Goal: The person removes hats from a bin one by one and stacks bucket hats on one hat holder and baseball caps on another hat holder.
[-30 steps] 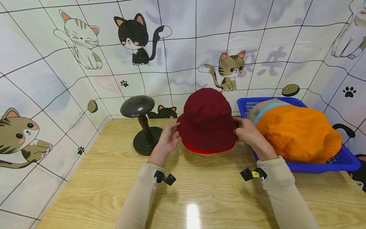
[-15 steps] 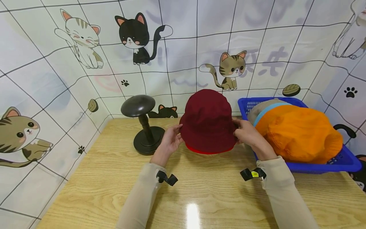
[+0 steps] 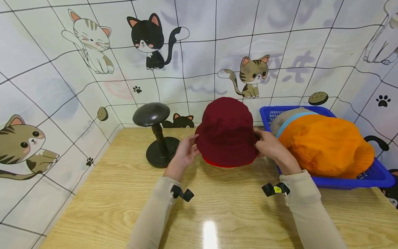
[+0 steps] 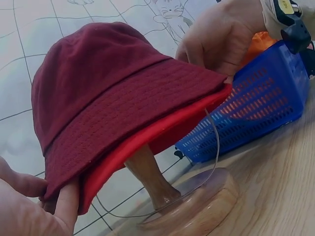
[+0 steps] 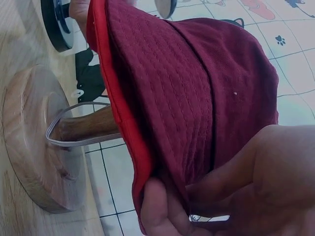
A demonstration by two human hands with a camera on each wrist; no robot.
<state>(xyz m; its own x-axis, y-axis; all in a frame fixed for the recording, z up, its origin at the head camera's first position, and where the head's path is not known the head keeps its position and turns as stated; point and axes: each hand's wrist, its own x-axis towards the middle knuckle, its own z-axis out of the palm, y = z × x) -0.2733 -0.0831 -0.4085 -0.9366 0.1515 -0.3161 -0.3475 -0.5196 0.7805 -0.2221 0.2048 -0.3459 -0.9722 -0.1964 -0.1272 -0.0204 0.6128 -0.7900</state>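
Observation:
A maroon bucket hat (image 3: 227,128) sits crown up over a red hat, whose bright red brim (image 4: 123,155) shows just beneath it. Both are on a wooden stand with a brown post (image 4: 150,179) and round wooden base (image 5: 42,142); the stand's top is hidden inside. At the left side, the thumb and fingers of my left hand (image 3: 186,152) pinch the maroon brim. My right hand (image 3: 268,145) grips the opposite side, with fingertips tucked between maroon and red brims in the right wrist view. A thin elastic cord (image 4: 217,142) loops down around the post.
A black stand with a domed top (image 3: 151,114) stands to the left. On the right, a blue plastic basket (image 3: 345,182) holds an orange hat (image 3: 332,145) and a grey hat with light blue trim (image 3: 281,121). A cat-patterned wall covering (image 3: 199,58) rises behind the wooden table (image 3: 124,193).
The maroon hat's left side has shifted very slightly right along with my left hand, and a little less red brim shows below it. My right hand keeps its grip.

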